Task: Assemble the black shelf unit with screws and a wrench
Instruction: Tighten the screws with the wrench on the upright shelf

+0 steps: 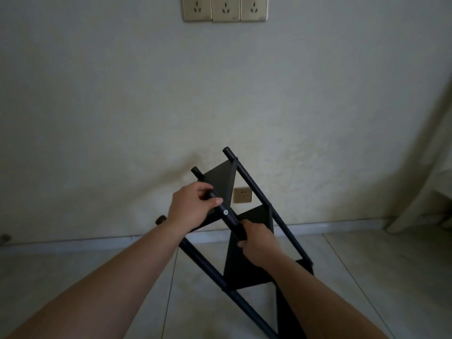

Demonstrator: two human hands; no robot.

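Note:
The black shelf unit (256,206) is held tilted above the floor, its round poles running from lower left to upper right with dark shelf panels (221,182) between them. My left hand (193,204) grips the nearest pole just above a silver screw head (225,212). My right hand (256,243) holds the same pole just below that screw, fingers curled around it. A third pole (203,260) runs under my left forearm. No wrench shows.
A plastered wall stands straight ahead with a low socket (242,195) behind the shelf and a row of sockets (223,7) high up. Pale tiled floor (367,277) lies below, a baseboard at the wall foot. A curtain (430,167) hangs at right.

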